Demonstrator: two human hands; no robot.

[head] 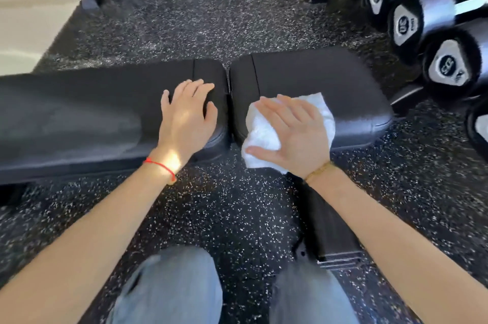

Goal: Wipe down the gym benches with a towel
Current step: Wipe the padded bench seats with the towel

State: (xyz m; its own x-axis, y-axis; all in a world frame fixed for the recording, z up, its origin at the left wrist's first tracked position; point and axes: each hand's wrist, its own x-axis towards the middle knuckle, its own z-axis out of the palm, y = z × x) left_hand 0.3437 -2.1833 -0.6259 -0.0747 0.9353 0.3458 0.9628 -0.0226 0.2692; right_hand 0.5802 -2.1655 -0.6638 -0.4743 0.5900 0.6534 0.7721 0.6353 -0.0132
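The right hand (293,130) lies flat with fingers spread on a white towel (264,133), pressing it onto the shorter seat pad (330,80) of a black gym bench, near that pad's front edge and close to the gap that separates it from the longer back pad (92,107). The hand only presses the towel and does not clutch it. The left hand (186,117) rests on the back pad at its end by the gap, fingers loosely bent over the padding and holding nothing; it looks to be bracing the body. Part of the towel hangs past the front edge of the seat pad, over the speckled rubber floor (224,204). That overhang is the first risk: since the cloth is pinned by palm pressure alone, a fast stroke toward the front edge could let it slide out and drop to the floor, picking up grit. A stroke toward the gap could snag a corner of the towel in the slit between the pads. The seat pad's far edge and its end toward the dumbbells (446,64) lie beyond the towel, so a short pass would probably leave them unwiped. The racked dumbbells stand near that end, and a wide sweep could knock knuckles against them. Leaning hard on the left hand could shift weight badly if the padding is slick.
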